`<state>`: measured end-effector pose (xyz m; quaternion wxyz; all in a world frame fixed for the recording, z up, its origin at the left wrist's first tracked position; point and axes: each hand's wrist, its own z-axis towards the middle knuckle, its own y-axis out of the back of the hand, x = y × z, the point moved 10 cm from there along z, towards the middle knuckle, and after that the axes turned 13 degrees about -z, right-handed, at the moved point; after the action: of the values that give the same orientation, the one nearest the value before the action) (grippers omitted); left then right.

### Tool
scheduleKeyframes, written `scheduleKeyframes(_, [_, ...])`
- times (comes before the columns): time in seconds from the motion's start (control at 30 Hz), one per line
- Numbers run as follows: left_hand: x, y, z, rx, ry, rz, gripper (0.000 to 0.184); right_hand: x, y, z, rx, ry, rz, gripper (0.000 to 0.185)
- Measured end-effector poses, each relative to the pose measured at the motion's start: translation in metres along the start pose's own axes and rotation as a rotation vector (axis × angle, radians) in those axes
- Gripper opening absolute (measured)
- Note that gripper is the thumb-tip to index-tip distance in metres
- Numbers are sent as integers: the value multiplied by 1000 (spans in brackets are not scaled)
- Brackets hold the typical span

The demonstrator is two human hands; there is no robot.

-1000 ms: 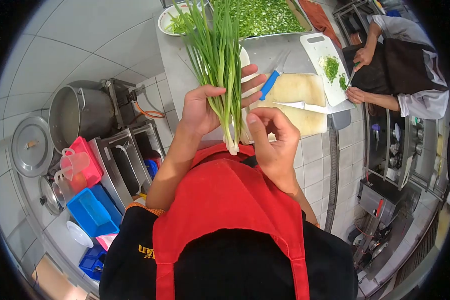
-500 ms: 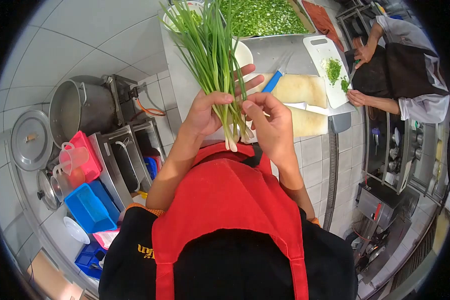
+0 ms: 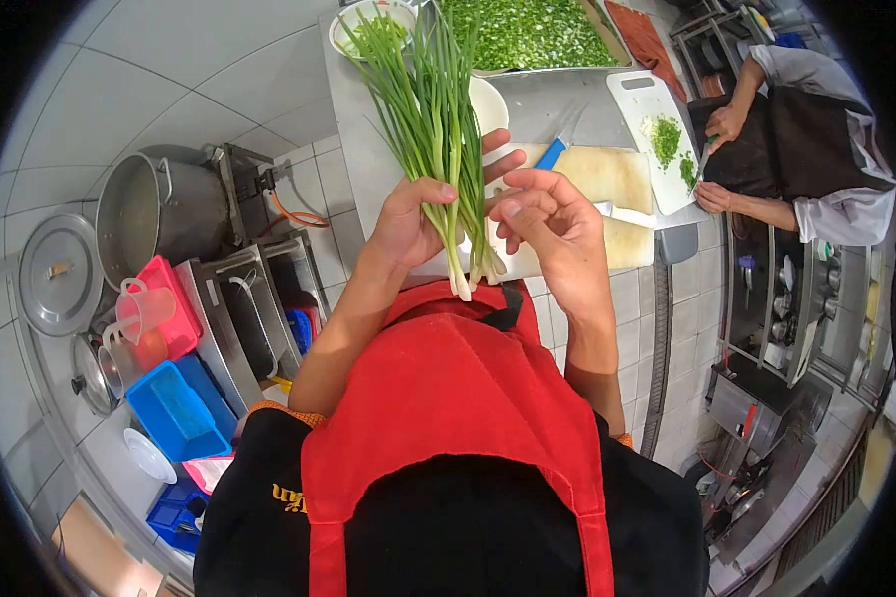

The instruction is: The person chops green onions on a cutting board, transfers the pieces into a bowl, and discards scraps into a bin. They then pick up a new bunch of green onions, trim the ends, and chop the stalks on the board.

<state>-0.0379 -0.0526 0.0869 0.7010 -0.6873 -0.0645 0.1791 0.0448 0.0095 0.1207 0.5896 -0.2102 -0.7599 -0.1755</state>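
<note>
A bunch of green onions (image 3: 436, 139) lies across my left hand (image 3: 408, 219), the thumb over the stems, the white root ends pointing down toward my red apron (image 3: 448, 388). Just right of the stems, my right hand (image 3: 558, 234) has its thumb and fingers brought together; whatever they may pinch is too small to make out. Beyond it, a blue-handled knife (image 3: 551, 154) lies by a worn cutting board (image 3: 602, 177). A second knife with a white handle (image 3: 627, 214) rests on the boards. Part of a white bowl (image 3: 488, 104) shows behind the leaves.
A large tray of chopped green onions (image 3: 533, 35) and a bowl of cut greens (image 3: 373, 28) stand at the back. On the right, a co-worker (image 3: 806, 139) cuts greens on a white board (image 3: 639, 98). A big pot (image 3: 159, 209) and blue bin (image 3: 179, 410) are at left.
My right hand moved in to the stems, then drew back a little to the right. More stem ends now hang apart on the right side of the bunch. My left hand keeps its hold.
</note>
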Motion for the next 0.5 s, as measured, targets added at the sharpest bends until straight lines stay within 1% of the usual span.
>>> scheduleKeyframes(0.07, [-1, 4, 0, -67, -8, 65, 85, -2, 2, -1, -14, -26, -39, 20])
scheduleKeyframes(0.13, [0, 5, 0, -65, -17, 46, 85, -3, 2, -4, -28, -53, -80, 18])
scheduleKeyframes(0.2, [-1, 5, 0, -62, -26, 30, 85, 2, -5, -6, 16, -2, -361, 12])
scheduleKeyframes(0.3, [-2, 4, 1, -42, -24, 79, 87, 4, -11, -6, 1, 37, -436, 8])
scheduleKeyframes(0.33, [-2, 2, 1, 1, -26, 19, 85, 3, -10, -6, 3, 38, -436, 8])
scheduleKeyframes(0.37, [-4, -1, 0, 45, -30, -40, 83, -1, -7, -5, -2, 12, -372, 8])
scheduleKeyframes(0.4, [-5, -1, -1, 44, -33, -39, 83, -4, -4, -5, -8, -15, -307, 8])
scheduleKeyframes(0.47, [-3, -2, -1, 24, -1, -30, 94, 3, 1, -5, -19, -54, -263, 8])
scheduleKeyframes(0.5, [-4, -1, -1, 25, 0, -31, 94, 4, 4, -5, -33, -94, -218, 8])
